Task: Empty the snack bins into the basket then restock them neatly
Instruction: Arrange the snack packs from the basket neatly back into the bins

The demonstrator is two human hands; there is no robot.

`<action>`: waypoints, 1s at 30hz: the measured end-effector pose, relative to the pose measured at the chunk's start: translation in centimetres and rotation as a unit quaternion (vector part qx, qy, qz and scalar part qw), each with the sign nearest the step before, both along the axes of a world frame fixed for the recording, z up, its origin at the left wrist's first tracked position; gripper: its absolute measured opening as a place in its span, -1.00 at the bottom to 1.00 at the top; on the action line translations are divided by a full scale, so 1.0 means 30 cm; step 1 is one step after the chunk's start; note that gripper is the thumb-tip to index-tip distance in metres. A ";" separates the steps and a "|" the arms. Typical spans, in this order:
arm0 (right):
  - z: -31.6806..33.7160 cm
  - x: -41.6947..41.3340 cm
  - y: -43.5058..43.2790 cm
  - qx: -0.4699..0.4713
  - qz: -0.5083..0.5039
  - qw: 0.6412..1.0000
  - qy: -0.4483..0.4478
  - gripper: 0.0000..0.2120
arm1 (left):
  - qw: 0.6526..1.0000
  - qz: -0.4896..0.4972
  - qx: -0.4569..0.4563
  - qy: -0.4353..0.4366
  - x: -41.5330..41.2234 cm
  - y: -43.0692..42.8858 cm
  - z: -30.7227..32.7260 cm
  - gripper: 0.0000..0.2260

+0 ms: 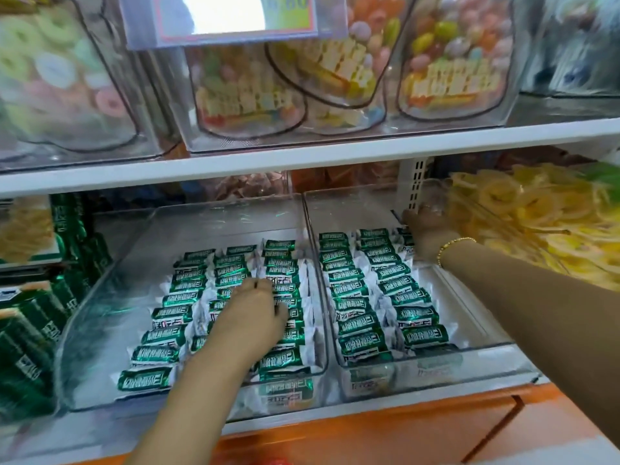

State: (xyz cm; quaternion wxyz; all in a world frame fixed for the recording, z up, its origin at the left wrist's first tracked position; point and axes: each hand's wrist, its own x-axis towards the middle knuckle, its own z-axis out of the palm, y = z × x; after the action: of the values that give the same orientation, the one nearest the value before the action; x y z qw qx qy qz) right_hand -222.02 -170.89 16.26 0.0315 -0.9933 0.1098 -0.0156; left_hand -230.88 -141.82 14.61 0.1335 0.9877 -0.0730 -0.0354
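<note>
Clear bins counted: 2, side by side | left bin (100,297): 3 rows of green packets (362,344) | right bin (469,297): 2 rows, a third begun at back | left hand (255,310): laid on middle row, fingers bent, grasp cannot be told | right hand (424,229): at back corner, blurred, grasp cannot be told.

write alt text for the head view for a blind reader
A person's left hand rests on rows of green-wrapped snack packs in the left clear bin while the right hand reaches the back corner of the right clear bin, also lined with packs. Bags of colourful sweets sit on the shelf above.
</note>
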 end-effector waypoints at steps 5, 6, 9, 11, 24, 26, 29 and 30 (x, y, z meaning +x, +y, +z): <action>0.003 -0.034 0.001 -0.030 0.011 1.000 -0.002 -0.65 | 1.000 0.003 -0.019 0.001 0.010 0.009 0.012 -0.53; 0.014 -0.053 0.006 -0.026 0.028 0.999 -0.005 -0.62 | 0.999 0.009 -0.038 0.007 0.007 0.014 0.019 -0.54; 0.091 -0.156 0.048 -0.043 0.073 0.996 -0.039 -0.74 | 0.989 0.010 -0.129 -0.068 -0.042 0.037 0.061 -0.70; 0.162 -0.256 0.094 -0.056 0.113 0.989 -0.081 -0.84 | 0.960 -0.007 -0.214 -0.182 -0.124 0.063 0.095 -0.82; -0.187 -0.829 0.766 0.013 0.488 0.854 0.176 -0.75 | 0.956 0.082 -0.276 -0.062 -0.623 0.529 -0.449 -0.64; -0.361 -0.824 0.856 0.035 0.471 0.852 0.225 -0.65 | 0.960 0.103 -0.257 0.029 -0.646 0.595 -0.577 -0.83; -0.604 -0.814 0.954 0.066 0.418 0.856 0.298 -0.51 | 0.957 0.128 -0.211 0.152 -0.692 0.682 -0.738 -0.81; -0.672 -0.815 0.979 0.078 0.395 0.860 0.314 -0.49 | 0.954 0.134 -0.197 0.184 -0.711 0.706 -0.785 -0.71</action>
State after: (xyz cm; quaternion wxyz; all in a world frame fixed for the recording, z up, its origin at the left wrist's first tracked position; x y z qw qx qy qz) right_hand -246.45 -141.53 -3.91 0.0767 -0.8999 -0.2871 0.3191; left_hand -252.21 -120.63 -8.93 0.3397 0.9191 0.0805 -0.1828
